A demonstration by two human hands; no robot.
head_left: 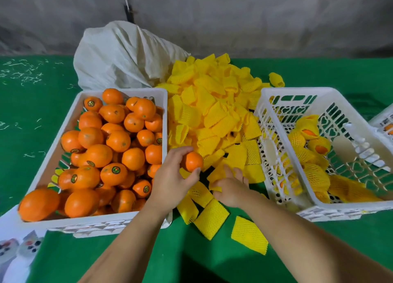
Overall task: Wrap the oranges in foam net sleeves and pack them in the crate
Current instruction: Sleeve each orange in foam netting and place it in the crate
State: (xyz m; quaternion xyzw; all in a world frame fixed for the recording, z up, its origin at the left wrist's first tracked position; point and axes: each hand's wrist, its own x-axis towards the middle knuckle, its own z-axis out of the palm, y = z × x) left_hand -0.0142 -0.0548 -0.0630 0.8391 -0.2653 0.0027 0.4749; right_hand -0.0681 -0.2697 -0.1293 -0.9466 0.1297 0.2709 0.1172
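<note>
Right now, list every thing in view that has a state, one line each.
Left hand: grips a bare orange.
Right hand: grips a foam sleeve in the pile.
Left crate: heaped with unwrapped oranges.
Right crate: partly filled with sleeved oranges.
White sack: slumped, mouth open toward the sleeves.

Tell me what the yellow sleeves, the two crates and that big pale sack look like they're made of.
Yellow sleeves: soft foam netting by the look, matte, with an open mesh texture. Left crate and right crate: probably rigid moulded plastic, white and slightly glossy, with cut-out lattice walls. Sack: seemingly woven plastic fabric, off-white and dull, creased in stiff folds; the weave itself is too fine to confirm.
</note>
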